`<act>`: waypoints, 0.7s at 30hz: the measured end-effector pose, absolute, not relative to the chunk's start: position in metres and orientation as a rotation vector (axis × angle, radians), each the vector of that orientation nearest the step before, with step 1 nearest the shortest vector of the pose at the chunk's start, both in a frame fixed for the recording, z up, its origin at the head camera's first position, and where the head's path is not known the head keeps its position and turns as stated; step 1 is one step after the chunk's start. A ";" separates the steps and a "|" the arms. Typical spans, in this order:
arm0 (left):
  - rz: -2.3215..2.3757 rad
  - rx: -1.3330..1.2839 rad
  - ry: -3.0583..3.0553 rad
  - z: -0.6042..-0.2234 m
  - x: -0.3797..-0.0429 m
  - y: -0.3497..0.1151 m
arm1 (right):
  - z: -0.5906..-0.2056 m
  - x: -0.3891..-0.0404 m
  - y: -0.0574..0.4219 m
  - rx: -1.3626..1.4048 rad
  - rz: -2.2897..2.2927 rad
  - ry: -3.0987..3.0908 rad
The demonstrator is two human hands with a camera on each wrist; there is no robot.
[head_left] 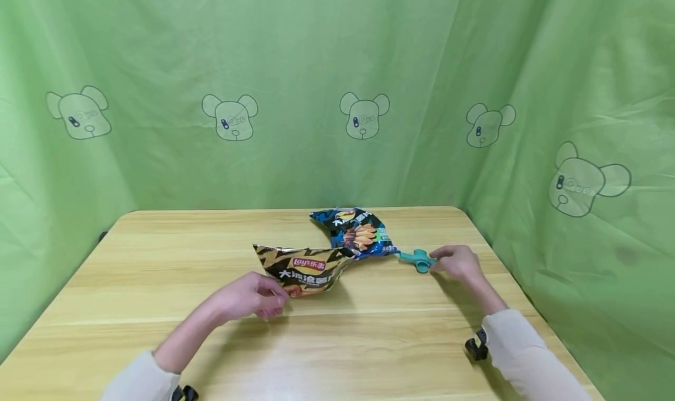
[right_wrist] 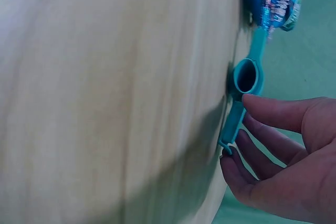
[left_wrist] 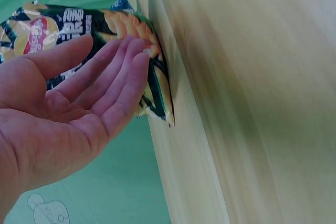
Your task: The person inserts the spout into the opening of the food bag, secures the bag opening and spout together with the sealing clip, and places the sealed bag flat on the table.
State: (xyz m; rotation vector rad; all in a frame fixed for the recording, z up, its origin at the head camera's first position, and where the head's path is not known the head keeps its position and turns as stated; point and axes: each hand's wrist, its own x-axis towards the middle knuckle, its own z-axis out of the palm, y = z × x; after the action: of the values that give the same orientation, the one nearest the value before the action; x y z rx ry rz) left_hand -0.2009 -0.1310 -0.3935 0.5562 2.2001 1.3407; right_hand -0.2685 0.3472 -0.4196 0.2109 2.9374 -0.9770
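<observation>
In the head view a black-and-gold Lay's chip bag [head_left: 308, 267] is tilted on the wooden table. My left hand [head_left: 258, 295] is at its near left side. The left wrist view shows that hand [left_wrist: 84, 90] palm up, fingers extended and overlapping the bag [left_wrist: 128, 27], thumb apart. To the right, my right hand [head_left: 460, 263] holds the end of a teal bag clip [head_left: 422, 261] with a round spout, thumb near the ring and fingers along the strip [right_wrist: 231, 124]. The clip's far end meets the corner of a blue chip bag [head_left: 361, 234].
The black-and-gold bag overlaps the near left part of the blue bag. A wooden table [head_left: 158, 272] lies under everything, its back edge close to a green curtain [head_left: 295, 172] with bear-head outlines. The curtain also hangs along both sides.
</observation>
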 end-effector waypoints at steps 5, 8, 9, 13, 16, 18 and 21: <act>1.358 0.589 2.194 -0.391 -0.196 -0.120 | -0.425 -0.267 0.344 0.191 -0.930 2.996; 1.351 0.610 2.198 -0.389 -0.194 -0.112 | -0.425 -0.264 0.341 0.178 -0.924 3.001; 1.349 0.615 2.196 -0.389 -0.194 -0.109 | -0.424 -0.263 0.340 0.174 -0.912 3.001; 1.321 0.632 2.216 -0.388 -0.193 -0.097 | -0.416 -0.256 0.332 0.118 -0.878 2.984; 1.308 0.652 2.233 -0.389 -0.194 -0.088 | -0.408 -0.250 0.321 0.066 -0.900 2.948; 1.307 0.672 2.238 -0.390 -0.194 -0.082 | -0.402 -0.245 0.312 0.021 -0.924 2.912; 1.300 0.693 2.248 -0.392 -0.193 -0.073 | -0.396 -0.237 0.296 -0.052 -0.953 2.855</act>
State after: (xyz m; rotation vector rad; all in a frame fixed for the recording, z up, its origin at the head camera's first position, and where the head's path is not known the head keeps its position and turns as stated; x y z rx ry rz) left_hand -0.1932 -0.0726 -0.3915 0.6926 2.2480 1.2998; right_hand -0.2366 0.2965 -0.3961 -0.0524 2.8551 -0.9528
